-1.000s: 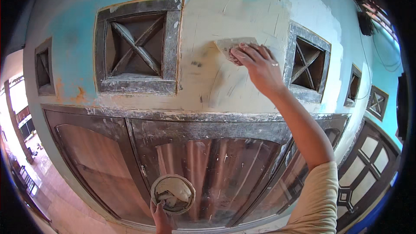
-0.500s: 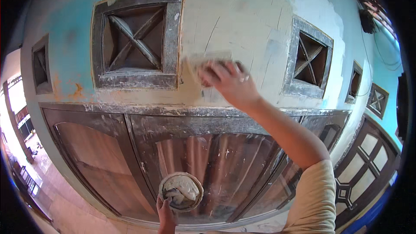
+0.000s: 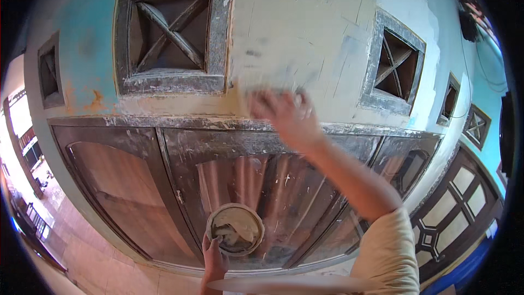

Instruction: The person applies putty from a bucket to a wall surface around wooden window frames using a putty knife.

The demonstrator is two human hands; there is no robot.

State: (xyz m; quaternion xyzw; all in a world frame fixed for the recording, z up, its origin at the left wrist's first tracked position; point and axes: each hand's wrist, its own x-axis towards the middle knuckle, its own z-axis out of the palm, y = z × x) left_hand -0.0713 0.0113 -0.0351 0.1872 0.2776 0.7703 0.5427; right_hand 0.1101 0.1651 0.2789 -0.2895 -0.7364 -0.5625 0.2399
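Note:
My left hand [image 3: 216, 258] grips the rim of a round bowl [image 3: 261, 239], its thumb over the edge. Pale, creamy putty [image 3: 238, 225] lies inside, smeared up the bowl's wall. Higher up, my right hand [image 3: 286, 112] is closed round a flat putty scraper [image 3: 248, 88], pressed to or just off the wall. Motion smears the fingers and the blade, so the scraper's edge is unclear. Behind it the wall [image 3: 305, 27] has a cream coat with dark scratches and grey patches.
Wooden vents with crossed bars flank the coated patch, a left vent [image 3: 173, 38] and a right vent [image 3: 394, 63]. Below runs a paint-spattered wooden window frame [image 3: 218, 139] with glass panes. A panelled door [image 3: 456, 207] stands at the right. A pale blurred strip [image 3: 284, 285] crosses the bottom.
My right hand has moved down the wall with the scraper, toward the window frame's top. In the picture, the bowl sits slightly higher and further right; the view has shifted a little.

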